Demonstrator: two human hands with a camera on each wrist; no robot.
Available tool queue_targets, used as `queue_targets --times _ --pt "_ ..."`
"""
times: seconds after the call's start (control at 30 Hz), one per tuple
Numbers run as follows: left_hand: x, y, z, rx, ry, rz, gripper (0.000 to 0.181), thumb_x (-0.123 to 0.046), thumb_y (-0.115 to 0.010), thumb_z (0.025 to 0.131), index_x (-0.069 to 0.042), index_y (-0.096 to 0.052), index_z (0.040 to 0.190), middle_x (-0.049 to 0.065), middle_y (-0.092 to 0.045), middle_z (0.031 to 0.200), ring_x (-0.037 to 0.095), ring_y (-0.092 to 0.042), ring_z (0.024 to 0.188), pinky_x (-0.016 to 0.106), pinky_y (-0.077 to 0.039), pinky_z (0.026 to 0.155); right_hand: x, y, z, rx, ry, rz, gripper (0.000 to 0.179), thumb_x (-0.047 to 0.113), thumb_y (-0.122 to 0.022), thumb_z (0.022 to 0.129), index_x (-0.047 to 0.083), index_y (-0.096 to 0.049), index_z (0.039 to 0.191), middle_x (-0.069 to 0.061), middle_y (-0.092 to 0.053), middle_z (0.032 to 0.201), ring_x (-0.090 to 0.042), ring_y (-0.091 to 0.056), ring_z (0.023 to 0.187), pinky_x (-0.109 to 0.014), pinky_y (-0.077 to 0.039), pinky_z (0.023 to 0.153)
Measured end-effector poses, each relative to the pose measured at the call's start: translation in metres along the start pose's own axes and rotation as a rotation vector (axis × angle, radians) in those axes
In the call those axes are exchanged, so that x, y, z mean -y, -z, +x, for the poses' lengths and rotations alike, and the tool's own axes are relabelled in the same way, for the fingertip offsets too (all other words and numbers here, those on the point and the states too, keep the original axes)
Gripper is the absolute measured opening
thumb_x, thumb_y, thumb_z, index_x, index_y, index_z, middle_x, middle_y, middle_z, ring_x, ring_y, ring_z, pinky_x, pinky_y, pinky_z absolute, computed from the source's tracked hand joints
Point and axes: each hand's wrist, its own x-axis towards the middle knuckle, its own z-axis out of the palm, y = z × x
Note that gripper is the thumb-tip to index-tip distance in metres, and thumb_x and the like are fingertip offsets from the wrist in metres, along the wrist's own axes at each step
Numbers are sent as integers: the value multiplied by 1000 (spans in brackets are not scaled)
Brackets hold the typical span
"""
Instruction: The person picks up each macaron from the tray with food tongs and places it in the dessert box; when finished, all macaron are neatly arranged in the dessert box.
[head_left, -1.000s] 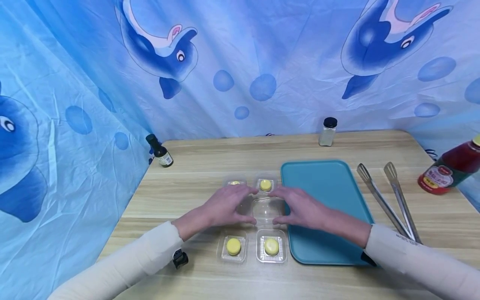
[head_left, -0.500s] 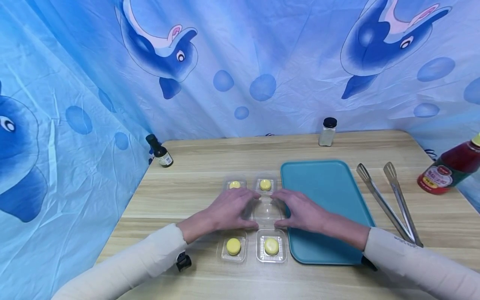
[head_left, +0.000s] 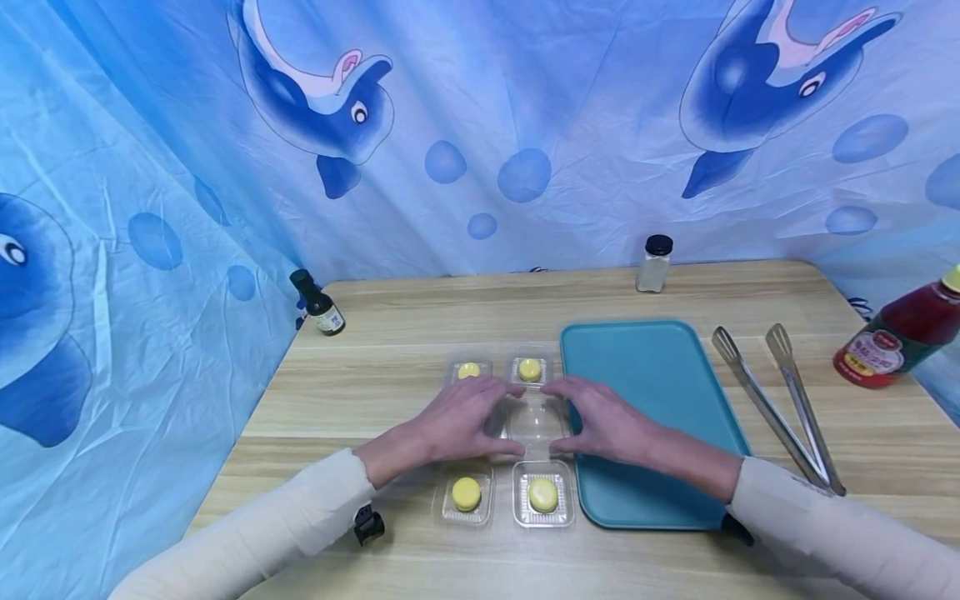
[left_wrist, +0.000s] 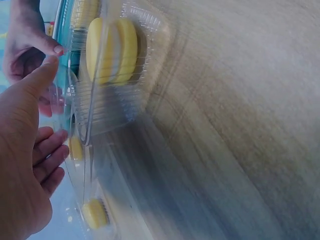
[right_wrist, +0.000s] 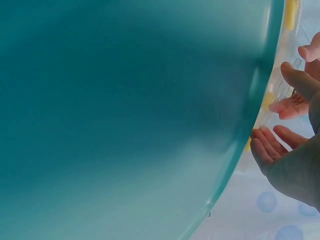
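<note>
Between the two hands in the head view is a clear plastic container piece [head_left: 536,423], a box or lid; no macaron shows in it. My left hand [head_left: 471,418] curves round its left side, thumb toward me and fingers on the far side. Mirroring this, my right hand [head_left: 611,419] curves round the right side, over the tray's edge. Exact fingertip contact is hard to see through the plastic. Close to the hands, yellow macarons [head_left: 543,494] sit in clear boxes, two nearer me and two beyond. The left wrist view shows one cream-filled macaron [left_wrist: 112,50] close up below the left hand [left_wrist: 25,145].
A teal tray [head_left: 652,367] lies under the right forearm. Metal tongs [head_left: 780,408] rest to its right, with a red sauce bottle [head_left: 888,342] beyond. At the back stand a black-capped shaker [head_left: 654,263] and a small dark bottle [head_left: 318,302].
My left hand has shifted slightly right and toward me, and its thumb is nearer the container's front edge. The right hand has edged slightly nearer me. The macaron boxes stay put.
</note>
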Motion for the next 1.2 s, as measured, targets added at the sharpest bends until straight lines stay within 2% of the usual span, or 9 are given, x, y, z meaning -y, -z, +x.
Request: queue_targets --times 0.2,0.33,0.57,0.67,0.83,0.9,1.0,1.1,1.2 --pt "2 4 0 -79 -25 2 81 -63 -80 88 -19 -56 151 -1 -62 148 21 -56 137 48 -44 118 5 7 0 -61 34 46 80 19 -99 76 -1 -61 143 -19 -65 138 -36 -67 118 -54 -59 98" --pt "3 7 0 -135 -37 15 82 -61 -82 87 -18 -56 151 2 -63 148 25 -55 139 53 -42 119 6 12 1 -66 10 175 75 16 -96 80 -2 -60 143 -18 -67 135 -36 -68 116 -53 -61 96" --pt "5 10 -1 -220 -71 17 86 -57 -85 86 -14 -53 153 4 -62 149 25 -55 140 49 -40 122 4 18 5 -61 -228 567 53 5 -80 95 -8 -59 142 -24 -69 128 -30 -74 107 -37 -64 88" --pt "6 11 -1 -261 -97 19 87 -54 -86 86 -14 -51 155 4 -62 149 23 -57 138 46 -42 121 5 20 7 -72 -332 735 45 0 -74 97 -12 -60 138 -25 -68 122 -29 -75 100 -37 -65 87" --pt "7 10 0 -338 -165 -3 89 -49 -89 85 -14 -49 157 2 -62 148 20 -59 134 42 -45 118 8 21 10 -112 -408 910 30 -3 -70 98 -16 -61 124 -25 -68 110 -26 -76 86 -37 -66 83" --pt "6 9 1 -373 -185 -59 84 -45 -89 86 -14 -51 155 3 -63 147 19 -61 132 40 -47 116 9 20 10 -138 -413 934 24 -5 -70 98 -16 -63 117 -23 -69 106 -25 -76 83 -37 -66 81" --pt "6 7 4 -436 -189 -209 69 -31 -89 89 -10 -58 147 5 -66 139 17 -67 121 35 -55 107 11 19 11 -175 -392 948 15 -8 -71 97 -14 -64 109 -20 -71 101 -24 -76 81 -40 -67 80" --pt "5 5 6 -480 -140 -409 50 -13 -87 90 -4 -64 134 7 -71 125 15 -72 105 29 -61 95 12 19 11 -196 -356 913 10 -9 -72 95 -11 -66 102 -16 -73 95 -23 -76 82 -40 -67 79" --pt "3 3 7 -489 -44 -592 33 -3 -85 90 0 -68 119 6 -74 113 14 -74 96 28 -63 88 14 19 10 -206 -321 861 8 -8 -74 94 -7 -66 96 -16 -76 92 -22 -75 83 -34 -66 79"
